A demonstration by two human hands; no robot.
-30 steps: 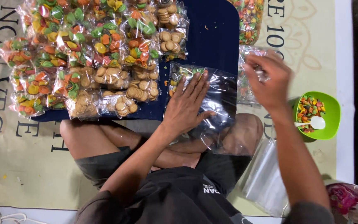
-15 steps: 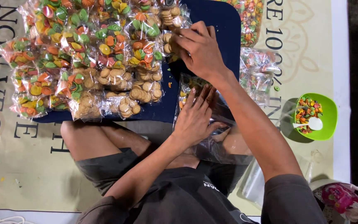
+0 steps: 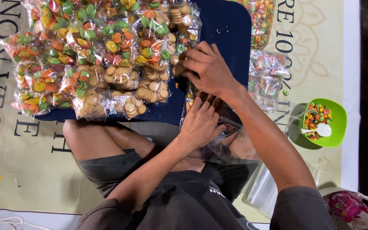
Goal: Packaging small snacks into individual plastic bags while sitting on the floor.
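Clear, crinkled plastic lay under the fingers of the left hand (image 3: 201, 121), which were spread flat and pressed down on a stack of empty clear bags (image 3: 224, 147) resting over the person's lap and knee; the hand gripped nothing, it only held the stack in place. The right hand (image 3: 207, 68) reached forward over the blue cloth (image 3: 231, 30), its fingers curled around the edge of a small filled packet of round biscuits (image 3: 176, 64), which sat at the right-hand end of the rows. Whether the fingers fully pinched that packet or merely nudged it into line could not be told, as the knuckles hid the tips.

Beyond the hands, a good part of the work looked done: many sealed packets (image 3: 99, 59) of green, orange and yellow sweets and of pale biscuits lay in close rows covering the left and middle of the cloth. More filled bags (image 3: 267, 79) rested to the right on the printed mat (image 3: 22, 162). A fair amount seemed left: the right strip of the cloth was bare, the stack of unfilled bags was thick, and a green bowl (image 3: 337, 127) with a white spoon (image 3: 320, 130) held loose coloured sweets well off to the right.
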